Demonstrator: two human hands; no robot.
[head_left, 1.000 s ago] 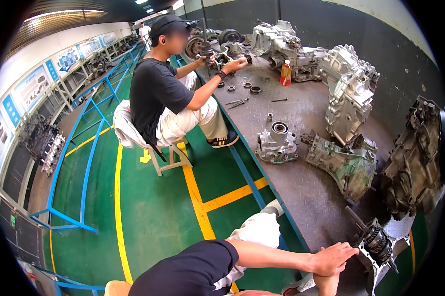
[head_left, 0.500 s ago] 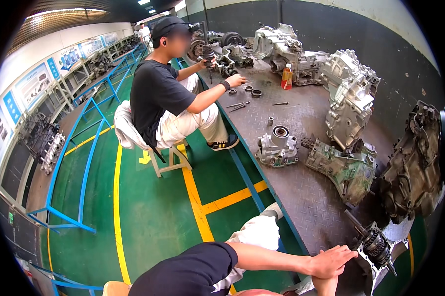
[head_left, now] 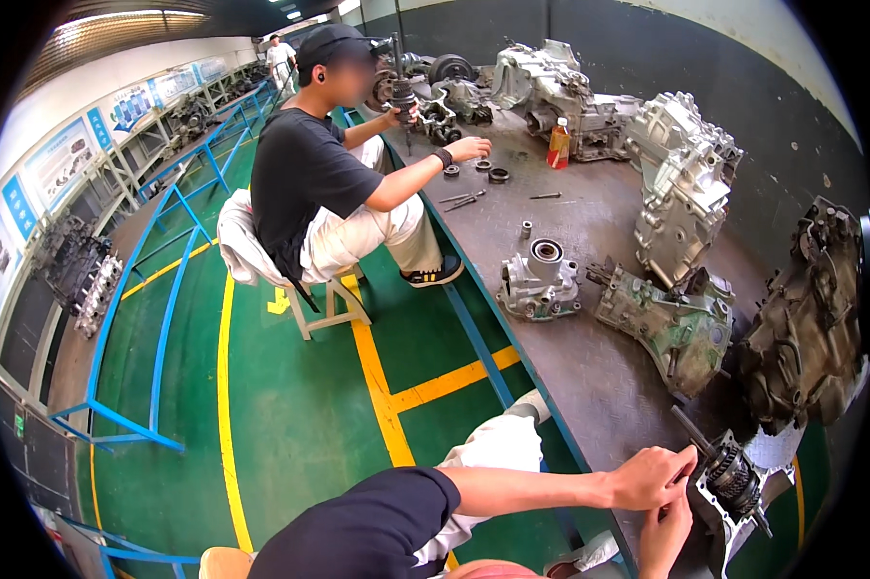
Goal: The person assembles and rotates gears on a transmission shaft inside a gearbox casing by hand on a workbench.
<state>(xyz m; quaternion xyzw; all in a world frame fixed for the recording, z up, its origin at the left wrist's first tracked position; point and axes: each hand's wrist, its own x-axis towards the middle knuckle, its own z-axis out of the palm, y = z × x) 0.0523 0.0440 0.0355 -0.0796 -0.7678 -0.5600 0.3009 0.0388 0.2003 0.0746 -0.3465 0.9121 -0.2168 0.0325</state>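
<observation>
At the lower right, my left hand (head_left: 650, 477) and my right hand (head_left: 665, 537) meet beside a gear shaft (head_left: 734, 480) seated in an open metal housing (head_left: 713, 526). The fingers of both hands are curled and pinched together near the left edge of that housing. Anything between them is too small or hidden to make out. A long thin shaft (head_left: 690, 427) slants up from the gears, just beyond my left fingertips.
On the metal-topped bench (head_left: 589, 386) stand a silver housing with a round bore (head_left: 541, 280), a greenish gearbox casing (head_left: 671, 328), a tall silver casing (head_left: 681, 193) and a dark casing (head_left: 806, 318). A seated co-worker (head_left: 319, 183) reaches toward rings (head_left: 498, 176). An orange-labelled bottle (head_left: 558, 145) stands farther back.
My left hand's fingers have gone from stretched out to curled and pinched. My right hand has come up into fuller view, its fingers against the left ones. The co-worker's reaching hand has shifted slightly.
</observation>
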